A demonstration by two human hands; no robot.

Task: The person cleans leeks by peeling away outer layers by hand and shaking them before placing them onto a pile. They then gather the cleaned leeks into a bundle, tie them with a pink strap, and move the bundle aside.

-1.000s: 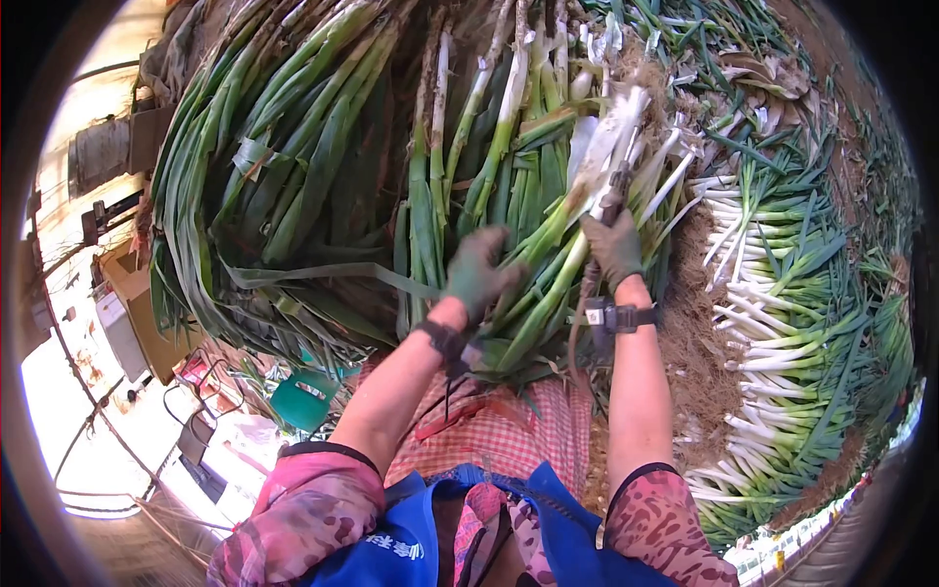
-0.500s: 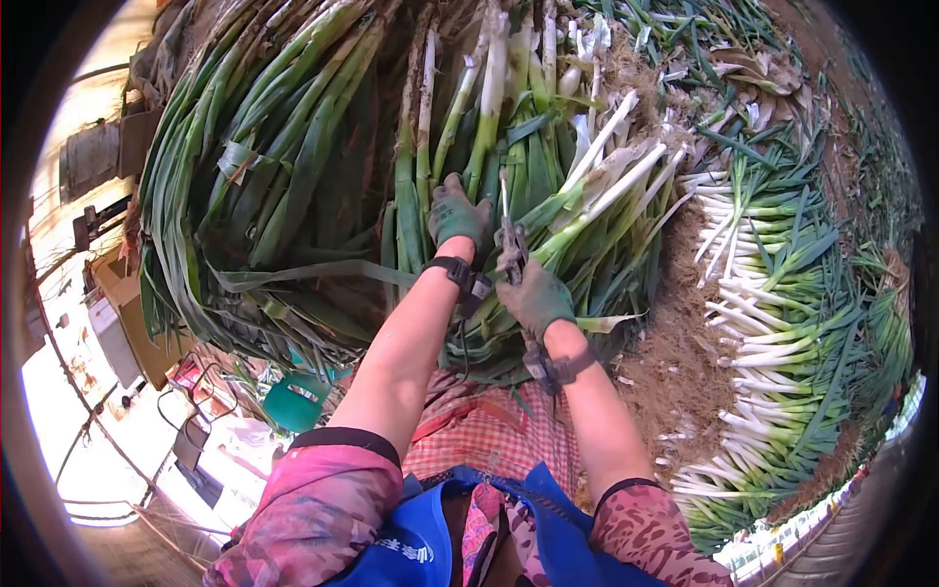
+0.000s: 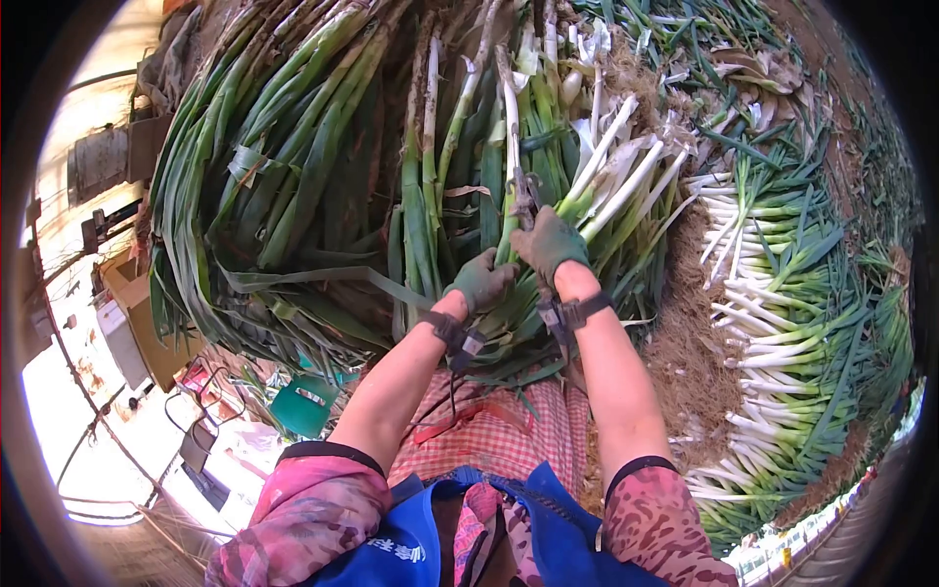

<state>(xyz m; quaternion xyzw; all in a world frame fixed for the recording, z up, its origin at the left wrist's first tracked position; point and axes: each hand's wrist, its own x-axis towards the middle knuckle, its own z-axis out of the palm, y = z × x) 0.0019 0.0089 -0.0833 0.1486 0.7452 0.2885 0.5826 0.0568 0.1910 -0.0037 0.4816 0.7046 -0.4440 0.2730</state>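
Head view, reading left to right: what has just changed?

Beside a heap of green onions [image 3: 284,166], the left hand [image 3: 486,281] has dropped from higher among the stalks and appears closed around the leafy lower part of one green onion [image 3: 511,117]. The right hand [image 3: 550,242], wrapped around a dark tool [image 3: 525,191], has risen, bringing the tool to the stalk.

What does that mean for the work?

Hands, tool and stalk now line up; the onion appears held steady for the tool.

And where does it lie?

Pointing away from the wearer, its soil-marked pale end reaches beyond both hands, its green length running down to the left one. The right hand sits just beside. Farther right, well apart, lies a row of white-stalked onions [image 3: 763,318].
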